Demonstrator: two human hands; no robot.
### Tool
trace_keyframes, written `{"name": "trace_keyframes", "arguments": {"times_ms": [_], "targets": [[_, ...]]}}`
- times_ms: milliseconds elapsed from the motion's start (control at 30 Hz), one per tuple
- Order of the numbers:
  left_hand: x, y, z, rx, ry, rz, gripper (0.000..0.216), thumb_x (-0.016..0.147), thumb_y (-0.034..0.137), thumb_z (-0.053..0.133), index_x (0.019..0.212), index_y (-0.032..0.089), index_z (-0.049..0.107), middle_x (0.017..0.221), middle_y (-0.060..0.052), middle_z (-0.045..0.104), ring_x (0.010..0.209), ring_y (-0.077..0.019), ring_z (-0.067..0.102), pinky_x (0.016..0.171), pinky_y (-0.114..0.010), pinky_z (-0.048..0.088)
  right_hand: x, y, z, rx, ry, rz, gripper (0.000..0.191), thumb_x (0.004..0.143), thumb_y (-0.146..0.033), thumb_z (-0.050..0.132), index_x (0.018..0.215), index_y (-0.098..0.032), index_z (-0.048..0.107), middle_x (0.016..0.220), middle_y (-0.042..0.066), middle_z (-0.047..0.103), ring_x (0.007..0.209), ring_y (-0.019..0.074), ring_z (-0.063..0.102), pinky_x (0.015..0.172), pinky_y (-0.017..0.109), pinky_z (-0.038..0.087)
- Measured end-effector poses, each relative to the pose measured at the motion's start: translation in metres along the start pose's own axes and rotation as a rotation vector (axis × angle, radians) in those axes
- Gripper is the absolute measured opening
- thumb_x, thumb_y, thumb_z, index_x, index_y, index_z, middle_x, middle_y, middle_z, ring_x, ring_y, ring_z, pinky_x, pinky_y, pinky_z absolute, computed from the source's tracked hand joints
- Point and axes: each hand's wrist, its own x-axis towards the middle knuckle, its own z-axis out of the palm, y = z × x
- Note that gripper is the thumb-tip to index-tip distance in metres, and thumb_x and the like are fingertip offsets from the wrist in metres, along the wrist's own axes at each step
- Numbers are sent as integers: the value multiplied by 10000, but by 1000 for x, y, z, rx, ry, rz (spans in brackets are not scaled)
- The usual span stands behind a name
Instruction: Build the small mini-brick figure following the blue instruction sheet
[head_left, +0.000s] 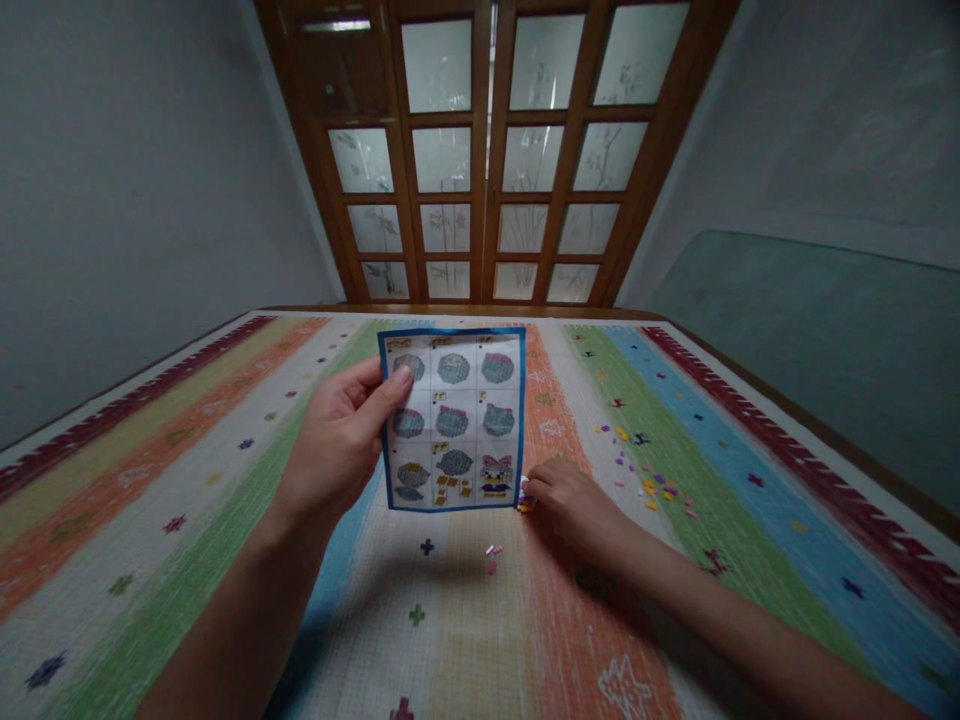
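My left hand [337, 425] grips the left edge of a blue-bordered instruction sheet [454, 432], with the thumb over its front and the fingers behind. The sheet stands upright, showing a grid of grey block-model steps and a pink-bowed figure at bottom right. By its lower right corner, my right hand [574, 500] is closed around a small toy-brick piece [526, 502] with white, purple and yellow parts. The sheet and my fingers hide most of that piece. A few loose pink bricks [492, 560] lie on the cloth just in front of the sheet.
Several tiny yellow, purple and pink bricks [654, 489] are scattered on the right. A striped, patterned tablecloth [247, 560] covers the table. Beyond the table's far edge are wooden glazed doors [487, 190], with grey walls on both sides and a greenish panel [810, 330] at right.
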Motion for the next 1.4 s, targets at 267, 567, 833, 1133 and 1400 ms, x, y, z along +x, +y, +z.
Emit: {"name": "trace_keyframes", "arguments": {"times_ms": [267, 567, 833, 1133, 1400], "targets": [[1, -2, 1, -10, -12, 2, 189, 766, 311, 639, 849, 145, 679, 676, -24, 697, 639, -170, 672, 571, -250, 552, -12, 19, 4, 207, 257, -50, 191, 881, -142, 490, 924, -147, 676, 881, 109, 671, 813, 190, 579, 736, 304, 451], [1, -3, 1, -24, -25, -1, 177, 772, 300, 638, 846, 145, 681, 696, -28, 708, 633, -164, 671, 570, -247, 550, -12, 16, 19, 127, 300, -168, 227, 862, -138, 518, 1028, -184, 666, 902, 108, 647, 809, 196, 555, 691, 332, 417], [1, -3, 1, -17, -26, -10, 178, 780, 305, 630, 850, 147, 675, 674, -17, 697, 578, -144, 653, 520, -219, 527, -16, 16, 13, 198, 367, -91, 189, 886, -175, 492, 983, -180, 654, 895, 110, 653, 807, 192, 571, 707, 330, 450], [2, -4, 0, -6, -22, -8, 175, 781, 304, 627, 862, 156, 676, 690, -15, 697, 593, -143, 658, 534, -224, 536, -48, 21, -2, 446, 51, 92, 117, 877, -215, 522, 838, -184, 629, 870, 72, 653, 832, 170, 604, 738, 288, 476], [1, -2, 1, 19, -10, -20, 200, 777, 320, 621, 876, 154, 674, 683, -23, 699, 644, -175, 675, 547, -248, 550, -56, 17, 19, 457, 13, 123, 186, 894, -205, 453, 807, -183, 615, 847, 67, 634, 809, 175, 591, 744, 307, 473]]}}
